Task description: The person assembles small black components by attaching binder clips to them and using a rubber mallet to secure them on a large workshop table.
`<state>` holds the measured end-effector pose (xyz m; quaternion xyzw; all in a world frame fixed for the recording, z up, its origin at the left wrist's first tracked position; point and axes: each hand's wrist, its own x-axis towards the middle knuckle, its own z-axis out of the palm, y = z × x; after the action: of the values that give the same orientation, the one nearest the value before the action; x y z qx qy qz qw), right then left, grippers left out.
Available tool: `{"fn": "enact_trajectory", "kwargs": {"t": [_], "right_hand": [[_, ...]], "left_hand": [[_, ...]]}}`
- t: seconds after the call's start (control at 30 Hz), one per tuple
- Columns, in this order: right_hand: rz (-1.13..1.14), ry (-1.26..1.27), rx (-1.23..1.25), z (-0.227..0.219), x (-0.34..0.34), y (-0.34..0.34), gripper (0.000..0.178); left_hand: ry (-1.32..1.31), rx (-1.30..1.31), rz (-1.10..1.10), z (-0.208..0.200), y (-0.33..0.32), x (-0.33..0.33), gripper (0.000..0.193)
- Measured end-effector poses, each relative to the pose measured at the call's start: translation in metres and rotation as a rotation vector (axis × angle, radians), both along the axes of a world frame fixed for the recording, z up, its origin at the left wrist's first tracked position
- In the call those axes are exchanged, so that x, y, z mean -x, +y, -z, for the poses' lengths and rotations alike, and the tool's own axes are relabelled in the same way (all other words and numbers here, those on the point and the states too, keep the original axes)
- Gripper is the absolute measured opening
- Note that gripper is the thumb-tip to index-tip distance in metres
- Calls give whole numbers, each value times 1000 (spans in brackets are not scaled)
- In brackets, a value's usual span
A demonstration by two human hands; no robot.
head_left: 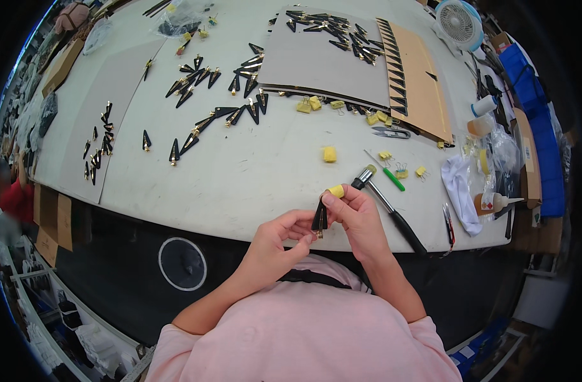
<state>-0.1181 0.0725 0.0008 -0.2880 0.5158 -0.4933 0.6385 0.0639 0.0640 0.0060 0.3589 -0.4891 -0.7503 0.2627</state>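
Close to my body, just over the table's front edge, both my hands meet on a narrow black triangular tab (319, 216) with gold metal fittings at its lower end. My right hand (357, 219) pinches its upper part between thumb and fingers. A yellow piece (335, 191) shows at those fingertips; whether it is a padded clip or a finger wrap I cannot tell. The fingers of my left hand (278, 239) close on the tab's lower side, by the gold metal. Beyond my right hand lies a hammer (392, 213) with a black handle.
Many similar black tabs (192, 79) lie scattered over the white table (227, 184). A grey board (329, 63) sits beside a tan board (421, 83) lined with black triangles. Yellow-padded binder clips (402, 170), a green-handled awl (394, 179), snips (391, 132), a bottle (491, 202) and a fan (458, 25) are rightward.
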Motion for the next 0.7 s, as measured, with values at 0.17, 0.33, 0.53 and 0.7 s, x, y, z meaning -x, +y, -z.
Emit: {"fn": "enact_trajectory", "kwargs": {"t": [0.17,0.33,0.53,0.7], "right_hand": [[-61,-133,-98,4,-6,0,15],[-146,-226,-260,-5,-23,3,16],[-99,-78,-79,-2,-25,15,20],[-40,72,81,-21,-24,9,20]], "left_hand": [[-221,531,-172,-10,-2,-6,34],[-362,1078,-163,-7,-10,-13,22],[-95,363,-302,1,-8,-15,12],[51,59,-285,4,-7,-15,12]]}}
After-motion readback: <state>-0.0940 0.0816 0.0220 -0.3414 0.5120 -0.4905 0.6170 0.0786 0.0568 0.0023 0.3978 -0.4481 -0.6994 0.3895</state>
